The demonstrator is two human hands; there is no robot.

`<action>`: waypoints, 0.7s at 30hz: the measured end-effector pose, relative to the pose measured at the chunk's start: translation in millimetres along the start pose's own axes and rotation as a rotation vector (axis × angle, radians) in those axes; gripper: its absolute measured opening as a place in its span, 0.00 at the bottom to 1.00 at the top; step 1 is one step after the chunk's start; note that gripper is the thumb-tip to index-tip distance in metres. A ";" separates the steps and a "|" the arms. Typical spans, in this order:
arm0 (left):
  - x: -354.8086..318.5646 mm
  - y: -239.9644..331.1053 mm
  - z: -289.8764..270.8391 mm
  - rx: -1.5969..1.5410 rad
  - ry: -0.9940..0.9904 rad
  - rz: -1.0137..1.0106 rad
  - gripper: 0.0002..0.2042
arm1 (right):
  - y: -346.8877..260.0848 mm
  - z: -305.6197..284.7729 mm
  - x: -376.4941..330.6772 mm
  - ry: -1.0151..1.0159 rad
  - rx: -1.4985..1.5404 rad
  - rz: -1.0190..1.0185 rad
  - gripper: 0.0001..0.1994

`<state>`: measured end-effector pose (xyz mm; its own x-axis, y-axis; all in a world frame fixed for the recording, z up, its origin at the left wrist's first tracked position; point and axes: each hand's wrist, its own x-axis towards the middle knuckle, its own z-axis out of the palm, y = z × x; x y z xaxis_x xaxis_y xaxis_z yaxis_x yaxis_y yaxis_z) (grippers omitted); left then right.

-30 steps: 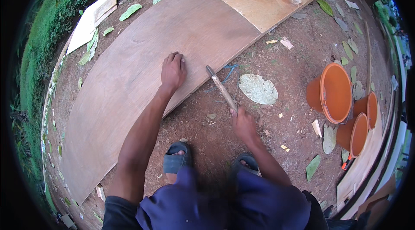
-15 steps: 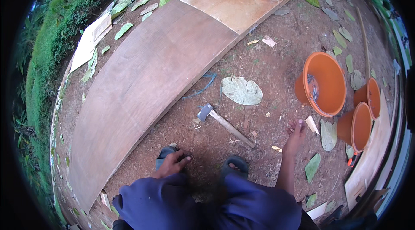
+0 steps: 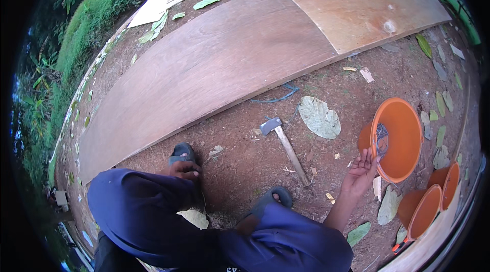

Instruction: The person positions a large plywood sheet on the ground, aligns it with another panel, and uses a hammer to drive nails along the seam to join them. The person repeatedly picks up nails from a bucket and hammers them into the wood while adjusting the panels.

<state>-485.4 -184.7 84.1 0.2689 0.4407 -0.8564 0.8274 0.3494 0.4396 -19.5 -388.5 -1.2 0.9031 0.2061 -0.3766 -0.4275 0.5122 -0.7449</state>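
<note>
My right hand (image 3: 358, 176) reaches to the near rim of a large orange bucket (image 3: 404, 144), palm up and fingers apart. Its fingertips overlap the rim; contact is unclear. Thin grey metal pieces that look like nails (image 3: 382, 140) lie inside the bucket. Low beside my left foot in its dark slipper (image 3: 181, 152), my left hand (image 3: 185, 170) has its fingers curled together, and whatever they may hold is hidden. Between my hands, a hammer (image 3: 289, 152) with a wooden handle and dark head rests on the soil.
A long wooden panel (image 3: 219, 78) with a lighter section (image 3: 362, 6) spans the ground ahead. Two smaller orange buckets (image 3: 419, 213) stand at the right, near an orange-handled tool (image 3: 401, 246). A big dry leaf (image 3: 320, 117) and blue cord (image 3: 278, 99) lie by the panel.
My view has turned, shifting the scene. My right hand has moved forward to the large bucket's rim. My left hand stays low by the left foot, and my left knee now leans further left.
</note>
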 end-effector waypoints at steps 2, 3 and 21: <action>-28.9 -31.4 -29.8 -0.160 0.079 -0.097 0.14 | 22.5 -0.4 -28.5 -0.067 0.026 0.107 0.18; -32.3 -48.9 -41.8 -0.107 0.086 -0.035 0.14 | 25.4 -0.8 -37.2 -0.106 0.041 0.131 0.20; -31.7 -314.1 -67.4 -1.025 0.850 0.223 0.16 | 53.7 35.9 -93.8 -0.101 -0.187 0.195 0.32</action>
<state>-787.1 -252.6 -8.5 -0.3469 0.8094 -0.4738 -0.0318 0.4947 0.8685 -125.8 -350.3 13.8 0.7983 0.3726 -0.4732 -0.5851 0.2938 -0.7558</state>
